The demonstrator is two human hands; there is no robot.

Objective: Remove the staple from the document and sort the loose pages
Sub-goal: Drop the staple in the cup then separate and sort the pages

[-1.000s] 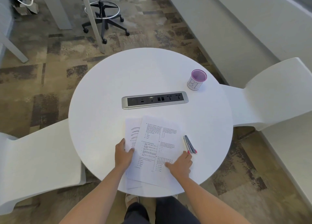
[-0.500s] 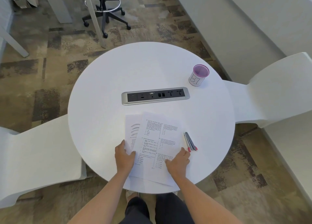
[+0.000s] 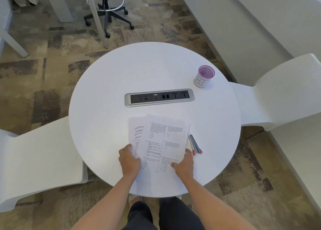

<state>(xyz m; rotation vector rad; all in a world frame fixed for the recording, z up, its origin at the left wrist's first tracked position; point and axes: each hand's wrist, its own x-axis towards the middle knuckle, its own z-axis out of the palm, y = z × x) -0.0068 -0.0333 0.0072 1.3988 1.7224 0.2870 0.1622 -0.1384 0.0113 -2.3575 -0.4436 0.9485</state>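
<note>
At the table's [image 3: 104, 108] near edge, gripping the fanned pages [image 3: 165, 139] in left hand [image 3: 129, 162] and right hand [image 3: 184, 165]; seemingly past unstapling, with staple remover [image 3: 195, 144] lying alongside and sorting yet to finish

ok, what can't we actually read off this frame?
Staple: head view, too small; can't tell whether it is in the top page.
Lower page: head view, mostly covered by the top page.
Print: too small to read.
Left hand, right hand: their backs hide whether the fingers reach under the sheets.
Tool beside the pages: too small to identify.
</note>
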